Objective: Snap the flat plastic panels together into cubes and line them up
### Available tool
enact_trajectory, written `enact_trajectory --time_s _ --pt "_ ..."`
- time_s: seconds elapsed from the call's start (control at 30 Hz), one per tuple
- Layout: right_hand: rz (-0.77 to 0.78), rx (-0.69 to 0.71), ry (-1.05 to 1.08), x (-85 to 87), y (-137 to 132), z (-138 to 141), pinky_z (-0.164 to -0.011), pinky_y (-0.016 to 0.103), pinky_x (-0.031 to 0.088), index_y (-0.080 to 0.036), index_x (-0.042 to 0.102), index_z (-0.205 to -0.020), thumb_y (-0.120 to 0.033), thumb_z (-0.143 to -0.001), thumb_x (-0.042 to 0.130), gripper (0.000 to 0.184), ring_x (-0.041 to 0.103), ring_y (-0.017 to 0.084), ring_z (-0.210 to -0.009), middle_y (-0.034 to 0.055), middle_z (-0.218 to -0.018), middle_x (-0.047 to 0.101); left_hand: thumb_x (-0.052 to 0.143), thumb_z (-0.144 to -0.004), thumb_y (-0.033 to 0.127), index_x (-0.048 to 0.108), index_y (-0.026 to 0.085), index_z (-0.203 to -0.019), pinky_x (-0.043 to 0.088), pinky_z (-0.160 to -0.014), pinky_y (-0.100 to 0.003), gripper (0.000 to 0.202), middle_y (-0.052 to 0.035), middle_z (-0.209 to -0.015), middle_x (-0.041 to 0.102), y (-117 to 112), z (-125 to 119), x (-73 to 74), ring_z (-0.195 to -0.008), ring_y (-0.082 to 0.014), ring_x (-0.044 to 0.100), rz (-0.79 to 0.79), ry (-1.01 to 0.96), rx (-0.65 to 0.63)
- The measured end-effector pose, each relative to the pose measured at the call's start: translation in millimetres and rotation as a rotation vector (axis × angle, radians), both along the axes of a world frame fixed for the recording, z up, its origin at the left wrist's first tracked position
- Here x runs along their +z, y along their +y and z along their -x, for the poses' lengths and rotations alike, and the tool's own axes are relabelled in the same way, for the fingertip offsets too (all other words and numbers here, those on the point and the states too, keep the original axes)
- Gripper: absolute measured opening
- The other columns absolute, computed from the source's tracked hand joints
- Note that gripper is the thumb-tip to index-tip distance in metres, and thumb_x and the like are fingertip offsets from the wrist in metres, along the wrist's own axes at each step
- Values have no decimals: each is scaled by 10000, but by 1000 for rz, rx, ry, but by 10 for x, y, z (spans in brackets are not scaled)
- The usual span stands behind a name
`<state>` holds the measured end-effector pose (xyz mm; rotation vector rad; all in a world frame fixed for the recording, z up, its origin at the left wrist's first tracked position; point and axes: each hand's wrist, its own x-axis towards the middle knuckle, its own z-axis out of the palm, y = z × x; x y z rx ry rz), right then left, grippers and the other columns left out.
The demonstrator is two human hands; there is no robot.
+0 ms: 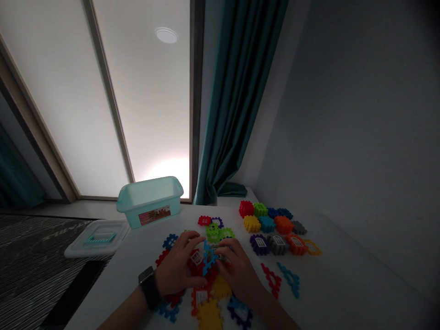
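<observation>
A blue triangular interlocking piece with notched edges stands on end between my hands, above a loose heap of toy building pieces. My left hand, a watch on its wrist, curves round its left side, index fingertip by the top and thumb near the bottom. From the right, the bent fingertips of my right hand pinch its other side; their exact contact is partly hidden. Under and around the hands lie a red window piece, an orange window piece, yellow pieces and a purple piece.
Sorted stacks, including red, yellow and purple pieces, stand at the right. Red and blue triangular pieces lie nearer. Green pieces lie beyond my hands. A teal bin stands back left, beside its lid.
</observation>
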<state>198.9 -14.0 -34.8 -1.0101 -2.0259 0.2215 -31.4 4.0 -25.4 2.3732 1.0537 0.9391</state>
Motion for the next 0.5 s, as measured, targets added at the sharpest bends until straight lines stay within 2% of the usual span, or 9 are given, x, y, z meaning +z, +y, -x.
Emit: enact_trajectory --time_s 0.27,0.5 --pt "24 11 0 27 -25 7 -867 423 541 -256 597 -1017 -124 -900 535 187 588 252 -1014 81 -1083 590 884 -590 273 475 289 -1395 476 -1021 -507 904 -108 -1335 512 13 11 -2 -1211 -339 516 -76 73 28" --pt "43 40 2 11 -12 5 -892 428 532 -253 592 -1032 -113 -899 529 203 589 249 -1034 75 -1091 610 880 -581 217 498 258 -1336 476 -1030 -493 847 -112 -1327 499 -2 -8 8 -1216 -331 514 -50 49 24"
